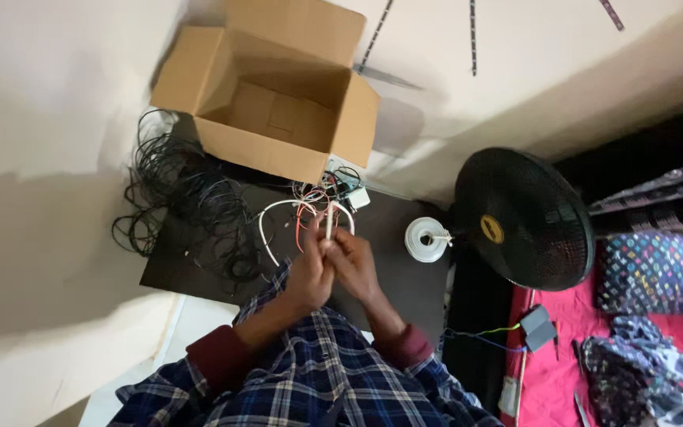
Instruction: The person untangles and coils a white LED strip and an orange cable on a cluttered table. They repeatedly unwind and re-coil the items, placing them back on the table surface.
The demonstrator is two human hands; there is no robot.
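We grip thin white and red wires (327, 217) with left hand (310, 273) and right hand (355, 265) closed, seemingly mid-work; tangled black cable pile (187, 202) and open cardboard box (270, 95) lie untouched.

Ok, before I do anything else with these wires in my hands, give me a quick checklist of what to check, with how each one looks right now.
1. Both hands on the wires: ok. Left hand and right hand are closed together around the white and red wires.
2. Wire ends visible: cannot tell, the fingers hide them.
3. Wires free of the black cable tangle: cannot tell, they run close beside it.
4. Cardboard box open: ok, flaps up, nothing seen inside.
5. White tape roll nearby: ok, it lies to the right of the hands.
6. Fan blades stopped: cannot tell.
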